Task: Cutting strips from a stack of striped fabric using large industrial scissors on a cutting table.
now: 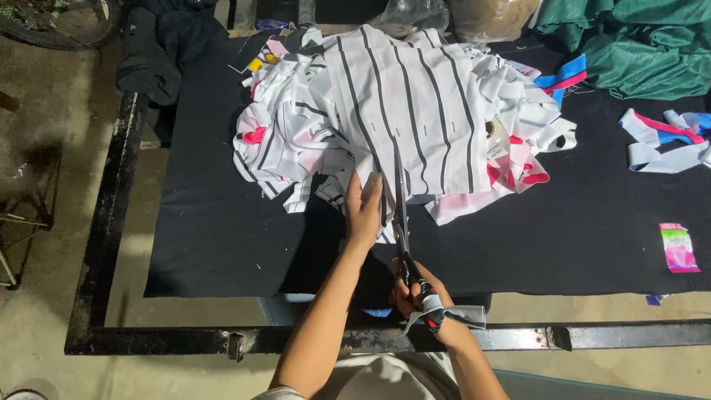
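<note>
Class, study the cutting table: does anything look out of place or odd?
A pink packet lies alone near the table's right edge, apart from the fabric pile. A fabric strip is knotted round the right hand holding the scissors.

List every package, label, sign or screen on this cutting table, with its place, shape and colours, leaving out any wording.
Small sachet: flat rectangle, pink and white with a green patch, lying on the black table cover near its right front edge.
Clear plastic bag: crumpled and see-through, at the table's far edge behind the striped fabric.
No signs or screens in view.
</note>
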